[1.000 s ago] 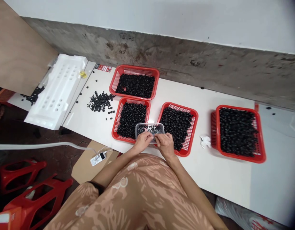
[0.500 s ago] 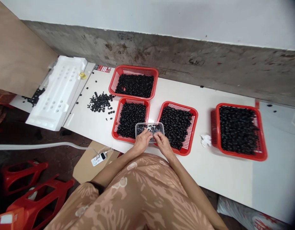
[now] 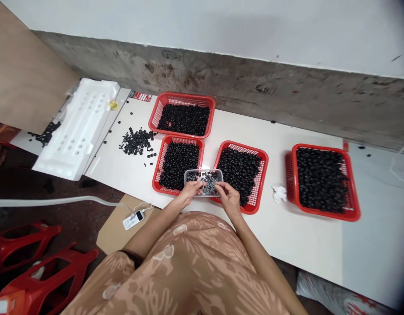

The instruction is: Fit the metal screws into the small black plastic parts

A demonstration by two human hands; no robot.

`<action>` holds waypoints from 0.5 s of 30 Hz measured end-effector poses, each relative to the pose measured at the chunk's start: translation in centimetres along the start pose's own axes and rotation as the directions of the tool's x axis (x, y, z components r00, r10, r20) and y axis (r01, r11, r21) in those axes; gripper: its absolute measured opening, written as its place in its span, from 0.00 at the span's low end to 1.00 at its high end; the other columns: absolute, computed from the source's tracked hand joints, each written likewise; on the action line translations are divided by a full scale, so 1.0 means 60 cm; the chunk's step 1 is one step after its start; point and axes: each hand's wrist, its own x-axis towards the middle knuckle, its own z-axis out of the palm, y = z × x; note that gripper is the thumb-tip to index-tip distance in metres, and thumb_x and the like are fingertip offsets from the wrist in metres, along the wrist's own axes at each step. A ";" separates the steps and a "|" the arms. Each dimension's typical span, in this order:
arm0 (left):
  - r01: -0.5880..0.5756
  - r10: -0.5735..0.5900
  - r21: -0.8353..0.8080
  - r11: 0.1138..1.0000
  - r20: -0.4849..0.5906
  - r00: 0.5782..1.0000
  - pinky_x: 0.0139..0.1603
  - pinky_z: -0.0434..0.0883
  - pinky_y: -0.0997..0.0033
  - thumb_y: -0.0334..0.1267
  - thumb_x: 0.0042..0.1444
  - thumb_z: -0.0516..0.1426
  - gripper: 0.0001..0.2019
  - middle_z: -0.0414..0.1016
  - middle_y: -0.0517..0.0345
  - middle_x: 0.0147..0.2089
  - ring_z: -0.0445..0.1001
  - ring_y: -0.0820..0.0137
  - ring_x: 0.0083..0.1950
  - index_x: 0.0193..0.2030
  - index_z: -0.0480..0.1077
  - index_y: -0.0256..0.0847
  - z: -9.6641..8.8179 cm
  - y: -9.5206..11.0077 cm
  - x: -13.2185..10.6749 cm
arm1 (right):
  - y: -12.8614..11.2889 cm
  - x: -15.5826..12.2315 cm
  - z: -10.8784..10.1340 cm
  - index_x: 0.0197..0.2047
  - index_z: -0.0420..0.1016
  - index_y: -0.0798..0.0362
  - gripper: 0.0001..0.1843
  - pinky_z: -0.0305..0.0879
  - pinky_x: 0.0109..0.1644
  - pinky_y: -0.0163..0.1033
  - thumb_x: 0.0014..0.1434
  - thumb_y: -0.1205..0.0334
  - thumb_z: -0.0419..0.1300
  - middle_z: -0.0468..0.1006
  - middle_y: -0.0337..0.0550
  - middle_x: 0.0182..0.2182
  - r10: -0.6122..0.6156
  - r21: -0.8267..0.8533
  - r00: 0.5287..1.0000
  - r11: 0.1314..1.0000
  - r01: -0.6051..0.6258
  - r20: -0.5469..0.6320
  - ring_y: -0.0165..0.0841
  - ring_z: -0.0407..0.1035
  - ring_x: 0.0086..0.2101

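A clear plastic tub (image 3: 187,192) with small black and silvery parts sits between two red baskets, overlapping both their rims. My left hand (image 3: 191,191) is at the tub's front left, thumb and fingers pinched together over its contents. At the right side of the tub, my right hand (image 3: 229,197) also has its fingertips pressed together. Whatever lies between the fingertips of either hand is too small to name. The left red basket (image 3: 155,181) and the middle red basket (image 3: 262,183) hold many round black pieces.
Behind stands another red basket (image 3: 188,97) of small black parts. A deep red basket (image 3: 291,175) of black rounds is far right, beside a crumpled white tissue (image 3: 279,194). Loose black parts (image 3: 136,141) lie left, near a white foam block (image 3: 75,131). Red stools (image 3: 54,275) stand below.
My hands have moved apart: the right has shifted right towards the tub's edge, the left slightly left. More of the tub's contents now shows between them.
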 end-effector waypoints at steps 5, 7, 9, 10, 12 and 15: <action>0.052 -0.047 -0.144 0.988 0.034 0.998 0.41 0.68 0.73 0.32 0.45 0.66 0.10 0.76 0.47 0.40 0.71 0.75 0.34 0.36 0.78 0.31 0.001 0.006 -0.003 | 0.007 0.002 0.003 0.40 0.77 0.55 0.19 0.65 0.32 0.36 0.54 0.48 0.61 0.76 0.42 0.28 0.138 0.135 0.990 0.981 -0.140 0.028 0.30 0.66 0.26; 0.055 -0.050 -0.221 0.974 0.027 0.998 0.45 0.69 0.72 0.29 0.46 0.65 0.07 0.76 0.47 0.43 0.72 0.75 0.36 0.35 0.77 0.32 0.002 0.007 0.000 | 0.007 0.003 0.005 0.39 0.77 0.55 0.19 0.65 0.32 0.35 0.53 0.47 0.62 0.75 0.42 0.27 0.149 0.143 0.988 0.978 -0.153 0.039 0.30 0.66 0.25; 0.060 -0.060 -0.286 0.956 0.006 0.998 0.46 0.69 0.74 0.27 0.48 0.63 0.05 0.76 0.49 0.41 0.72 0.75 0.36 0.34 0.77 0.31 0.003 0.006 0.008 | 0.007 0.002 0.008 0.38 0.77 0.56 0.19 0.64 0.31 0.34 0.52 0.47 0.63 0.75 0.41 0.27 0.156 0.140 0.986 0.977 -0.162 0.052 0.29 0.65 0.25; 0.069 -0.074 -0.308 0.949 -0.005 0.997 0.45 0.69 0.74 0.26 0.49 0.62 0.04 0.76 0.49 0.40 0.72 0.75 0.36 0.34 0.76 0.31 0.004 0.005 0.013 | 0.007 0.002 0.010 0.37 0.77 0.56 0.20 0.63 0.30 0.34 0.51 0.47 0.64 0.75 0.41 0.26 0.162 0.139 0.985 0.976 -0.169 0.059 0.29 0.65 0.25; 0.086 -0.102 -0.332 0.939 -0.031 0.994 0.44 0.70 0.75 0.25 0.49 0.62 0.04 0.76 0.51 0.37 0.72 0.76 0.35 0.33 0.75 0.31 0.004 0.002 0.021 | 0.008 0.002 0.012 0.37 0.77 0.57 0.21 0.63 0.30 0.34 0.50 0.47 0.64 0.76 0.42 0.26 0.177 0.138 0.982 0.973 -0.185 0.067 0.29 0.65 0.25; 0.062 -0.091 -0.348 0.935 -0.069 0.993 0.44 0.70 0.75 0.24 0.48 0.62 0.04 0.76 0.52 0.35 0.73 0.75 0.35 0.33 0.75 0.31 0.006 -0.003 0.025 | 0.012 0.001 0.010 0.38 0.77 0.57 0.21 0.64 0.29 0.34 0.50 0.46 0.64 0.77 0.43 0.27 0.184 0.130 0.980 0.973 -0.193 0.077 0.29 0.66 0.24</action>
